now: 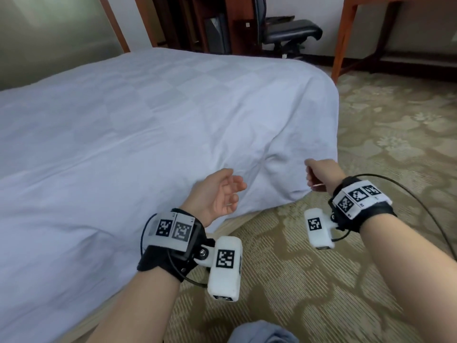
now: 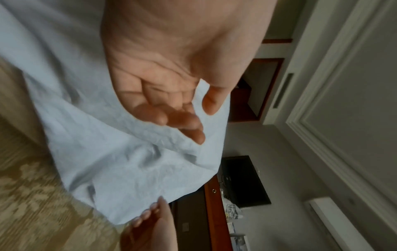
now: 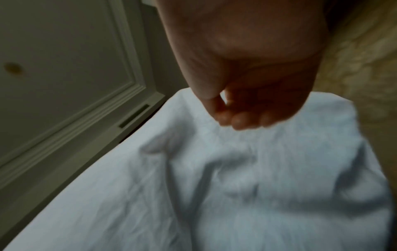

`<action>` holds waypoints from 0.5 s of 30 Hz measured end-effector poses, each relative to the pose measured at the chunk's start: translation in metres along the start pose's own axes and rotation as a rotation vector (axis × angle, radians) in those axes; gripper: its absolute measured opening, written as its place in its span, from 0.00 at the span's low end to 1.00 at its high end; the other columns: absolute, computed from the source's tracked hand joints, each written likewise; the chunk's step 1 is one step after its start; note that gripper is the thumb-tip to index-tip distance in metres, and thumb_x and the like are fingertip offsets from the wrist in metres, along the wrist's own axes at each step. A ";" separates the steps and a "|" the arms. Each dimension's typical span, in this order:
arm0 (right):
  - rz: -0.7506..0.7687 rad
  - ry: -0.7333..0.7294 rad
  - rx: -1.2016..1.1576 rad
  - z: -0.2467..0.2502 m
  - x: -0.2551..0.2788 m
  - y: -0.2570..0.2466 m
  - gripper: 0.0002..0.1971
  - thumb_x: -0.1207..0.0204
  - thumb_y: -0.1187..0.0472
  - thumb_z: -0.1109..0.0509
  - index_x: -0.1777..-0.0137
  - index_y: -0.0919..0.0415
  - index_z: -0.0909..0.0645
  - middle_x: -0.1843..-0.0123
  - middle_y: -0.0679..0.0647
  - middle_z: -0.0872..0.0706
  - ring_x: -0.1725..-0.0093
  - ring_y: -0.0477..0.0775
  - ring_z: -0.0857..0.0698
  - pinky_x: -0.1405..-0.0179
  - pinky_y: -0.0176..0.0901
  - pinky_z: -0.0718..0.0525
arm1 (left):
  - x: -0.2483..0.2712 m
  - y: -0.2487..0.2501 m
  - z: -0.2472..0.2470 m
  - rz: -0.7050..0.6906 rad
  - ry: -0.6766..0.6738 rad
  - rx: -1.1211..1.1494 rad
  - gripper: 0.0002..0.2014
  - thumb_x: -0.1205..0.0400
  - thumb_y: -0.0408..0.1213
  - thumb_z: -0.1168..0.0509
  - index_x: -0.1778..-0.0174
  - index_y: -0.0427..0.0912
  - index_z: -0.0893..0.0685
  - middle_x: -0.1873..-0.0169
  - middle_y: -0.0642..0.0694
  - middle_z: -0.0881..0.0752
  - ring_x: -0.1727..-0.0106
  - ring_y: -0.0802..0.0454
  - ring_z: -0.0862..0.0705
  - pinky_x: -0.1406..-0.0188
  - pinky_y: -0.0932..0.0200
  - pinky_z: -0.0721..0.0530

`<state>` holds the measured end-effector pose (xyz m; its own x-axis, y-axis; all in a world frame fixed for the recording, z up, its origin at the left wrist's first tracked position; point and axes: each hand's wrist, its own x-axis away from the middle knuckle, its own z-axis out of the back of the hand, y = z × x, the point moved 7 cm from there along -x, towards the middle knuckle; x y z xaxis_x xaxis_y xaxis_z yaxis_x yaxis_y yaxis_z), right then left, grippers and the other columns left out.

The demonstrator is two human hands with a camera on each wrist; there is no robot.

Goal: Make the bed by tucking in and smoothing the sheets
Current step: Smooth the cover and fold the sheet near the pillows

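Observation:
A white sheet (image 1: 148,120) covers the bed, mostly flat with light creases. Its near right corner (image 1: 279,174) hangs rumpled over the mattress edge, just above the carpet. My left hand (image 1: 222,191) hovers beside that hanging part, palm turned right and fingers relaxed, holding nothing; the left wrist view shows the same hand (image 2: 171,101) over the cloth (image 2: 128,161). To the right of the corner is my right hand (image 1: 317,173), fingers curled. In the right wrist view this hand (image 3: 247,101) has thumb against fingertips, with no cloth seen between them, above the sheet (image 3: 236,186).
Patterned beige carpet (image 1: 383,120) lies to the right of the bed and in front of it. A black office chair (image 1: 289,30) and a wooden desk leg (image 1: 343,38) stand beyond the bed's far corner. Dark wooden furniture (image 1: 210,21) lines the back wall.

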<state>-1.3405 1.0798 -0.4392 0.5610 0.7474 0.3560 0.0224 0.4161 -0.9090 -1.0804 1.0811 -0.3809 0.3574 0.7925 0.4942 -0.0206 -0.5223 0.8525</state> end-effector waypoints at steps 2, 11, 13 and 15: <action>-0.086 -0.121 0.010 -0.016 0.003 0.024 0.14 0.20 0.58 0.38 0.68 0.59 0.27 0.72 0.54 0.23 0.82 0.48 0.22 0.79 0.34 0.24 | 0.000 0.013 -0.005 -0.124 0.029 -0.074 0.10 0.16 0.40 0.41 0.62 0.43 0.20 0.72 0.50 0.15 0.82 0.59 0.25 0.79 0.67 0.26; -0.322 -0.294 -0.002 -0.080 0.012 0.095 0.20 0.21 0.56 0.35 0.32 0.66 0.28 0.62 0.54 0.24 0.57 0.52 0.18 0.61 0.51 0.18 | -0.009 0.068 -0.042 -0.966 0.501 -1.808 0.27 0.21 0.50 0.37 0.25 0.55 0.32 0.26 0.50 0.32 0.26 0.49 0.34 0.29 0.45 0.38; -0.355 -0.311 -0.051 -0.092 0.013 0.108 0.22 0.21 0.57 0.35 0.30 0.65 0.29 0.56 0.54 0.19 0.48 0.55 0.16 0.60 0.51 0.18 | -0.039 0.066 -0.021 -0.814 0.497 -1.999 0.34 0.18 0.49 0.40 0.18 0.59 0.50 0.17 0.49 0.49 0.17 0.47 0.50 0.23 0.33 0.53; -0.373 -0.321 -0.117 -0.108 0.011 0.120 0.23 0.22 0.55 0.35 0.28 0.63 0.28 0.49 0.55 0.18 0.50 0.55 0.17 0.55 0.54 0.17 | -0.060 0.066 0.008 -0.714 0.552 -2.091 0.40 0.17 0.41 0.41 0.19 0.60 0.63 0.17 0.49 0.61 0.16 0.46 0.59 0.23 0.31 0.59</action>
<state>-1.2420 1.0813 -0.5676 0.2145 0.6882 0.6931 0.2759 0.6380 -0.7189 -1.0962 0.9966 -0.3560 0.5485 0.8120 -0.1996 -0.8037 0.4461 -0.3937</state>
